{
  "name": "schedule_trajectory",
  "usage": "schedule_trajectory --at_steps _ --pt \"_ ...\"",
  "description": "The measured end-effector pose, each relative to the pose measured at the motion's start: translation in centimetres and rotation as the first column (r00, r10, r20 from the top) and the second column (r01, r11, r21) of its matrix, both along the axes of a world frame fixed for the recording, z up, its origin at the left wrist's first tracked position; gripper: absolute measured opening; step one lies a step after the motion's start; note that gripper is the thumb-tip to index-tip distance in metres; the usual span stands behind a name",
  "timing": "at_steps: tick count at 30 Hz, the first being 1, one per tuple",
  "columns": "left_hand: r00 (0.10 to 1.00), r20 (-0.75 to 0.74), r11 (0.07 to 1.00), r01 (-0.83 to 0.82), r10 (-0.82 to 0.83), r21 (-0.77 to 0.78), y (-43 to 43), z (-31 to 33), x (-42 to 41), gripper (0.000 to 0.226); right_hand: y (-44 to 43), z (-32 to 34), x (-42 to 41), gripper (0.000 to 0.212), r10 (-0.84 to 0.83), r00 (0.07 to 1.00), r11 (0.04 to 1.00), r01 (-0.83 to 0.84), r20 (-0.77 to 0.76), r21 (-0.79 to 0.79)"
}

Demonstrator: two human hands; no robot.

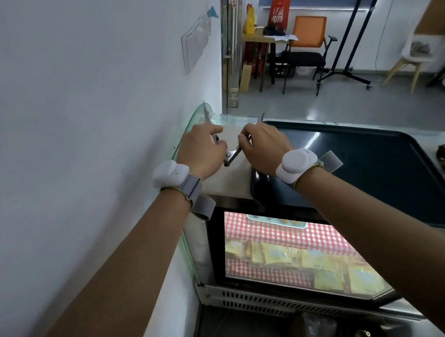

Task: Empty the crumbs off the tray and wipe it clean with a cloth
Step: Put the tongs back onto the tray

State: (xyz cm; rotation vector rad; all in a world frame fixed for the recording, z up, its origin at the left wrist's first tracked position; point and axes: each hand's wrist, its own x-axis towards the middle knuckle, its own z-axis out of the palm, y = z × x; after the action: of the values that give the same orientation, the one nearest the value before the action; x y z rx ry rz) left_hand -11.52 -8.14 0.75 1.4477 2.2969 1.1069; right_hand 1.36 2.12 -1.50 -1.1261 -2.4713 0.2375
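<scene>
- Both forearms reach forward and up from the bottom of the view, each wrist wearing a white round sensor on a grey strap.
- The left hand (202, 149) is turned back-up with its fingers curled around one arm of a pair of shiny metal tongs (232, 158); a thin metal tip sticks up past its knuckles.
- The right hand (265, 146) sits just beside it, also back-up, fingers pinched closed on the other arm of the tongs, whose second tip rises above that hand.
- The hinge end of the tongs points down between the two hands, over the white top of the glass display cabinet (297, 265).
- The dark blue rectangular plastic tray (369, 167) with rounded corners lies flat on the cabinet top, just right of the right hand; the right wrist crosses its near left corner.
- Crumbs on the tray are too small to tell.
- Inside the lit cabinet, a red-and-white checked cloth (266, 235) carries wrapped yellow pastries.
- A white wall (67, 103) runs close along the left arm.
</scene>
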Motion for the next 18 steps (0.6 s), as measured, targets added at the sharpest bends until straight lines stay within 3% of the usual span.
schedule_trajectory --at_steps 18 --pt "0.963 0.046 0.964 0.263 -0.265 0.046 3.9 -0.7 10.0 0.047 2.0 -0.1 12.0 0.031 -0.171 0.985 0.985 0.171 -0.005 0.011"
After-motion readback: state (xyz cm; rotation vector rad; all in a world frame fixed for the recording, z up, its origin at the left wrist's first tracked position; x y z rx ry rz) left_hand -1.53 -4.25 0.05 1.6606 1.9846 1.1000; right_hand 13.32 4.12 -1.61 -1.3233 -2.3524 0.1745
